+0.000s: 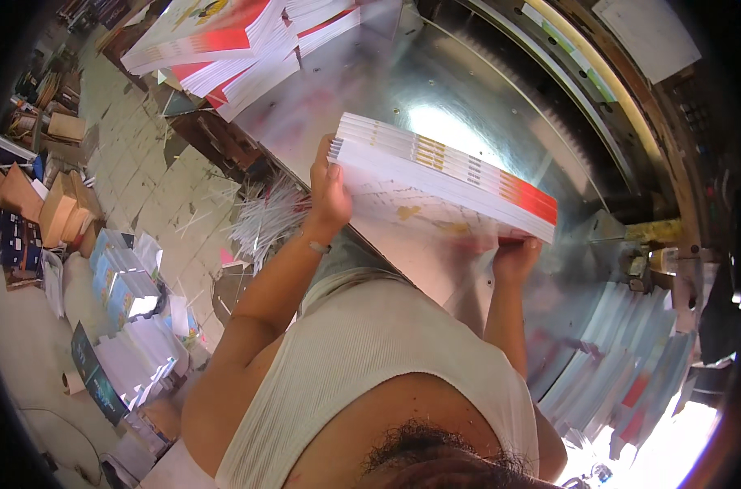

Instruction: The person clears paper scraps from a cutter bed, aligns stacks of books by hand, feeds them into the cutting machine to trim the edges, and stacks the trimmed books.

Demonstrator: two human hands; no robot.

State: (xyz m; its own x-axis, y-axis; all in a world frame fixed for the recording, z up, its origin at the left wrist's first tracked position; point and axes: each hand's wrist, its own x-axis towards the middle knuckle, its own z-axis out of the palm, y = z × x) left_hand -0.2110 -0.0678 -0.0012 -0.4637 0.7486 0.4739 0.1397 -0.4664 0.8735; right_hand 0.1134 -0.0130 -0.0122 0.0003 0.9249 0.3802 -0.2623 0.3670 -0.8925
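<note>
A stack of books (444, 167) with white spines and red ends is held up in front of me, tilted, over a shiny metal table (370, 81). My left hand (330, 191) closes round its left end, the thumb lying on the near side. At the right end, my right hand (517, 259) grips the lower corner, with part of its fingers hidden under the stack. The lowest cover shows a pale pattern with yellow marks. More red and white book stacks (224, 53) lie at the table's far left corner.
White paper strips (268, 216) are heaped on the tiled floor beside the table's left edge. Book bundles (126, 277) and cartons (65, 208) stand further left. Leaning paper stacks (615, 350) fill the right side. A machine frame with a long bar (582, 73) borders the far right.
</note>
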